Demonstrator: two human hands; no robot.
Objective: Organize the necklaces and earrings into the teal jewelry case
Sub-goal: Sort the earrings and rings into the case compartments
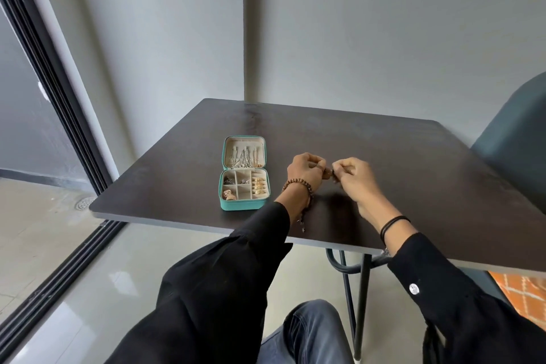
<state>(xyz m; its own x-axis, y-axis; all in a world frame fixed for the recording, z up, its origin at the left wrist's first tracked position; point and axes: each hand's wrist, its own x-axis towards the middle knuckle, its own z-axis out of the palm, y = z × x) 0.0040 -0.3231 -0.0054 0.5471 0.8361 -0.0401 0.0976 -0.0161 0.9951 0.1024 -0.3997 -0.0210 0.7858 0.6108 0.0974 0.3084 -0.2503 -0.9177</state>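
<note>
Both hands met just right of the frame's centre, above the dark table. Curled fingers of the left hand pinched one end of a small brown piece, and the right hand pinched its other end the same way. The piece was too small to identify. A wooden bead bracelet circled the left wrist and a black band the right. Just left of the left hand, not touching it, the teal jewelry case lay open on the table, with chains in its lid and gold pieces in its right-hand compartments. A teal chair stood at the frame's right edge.
</note>
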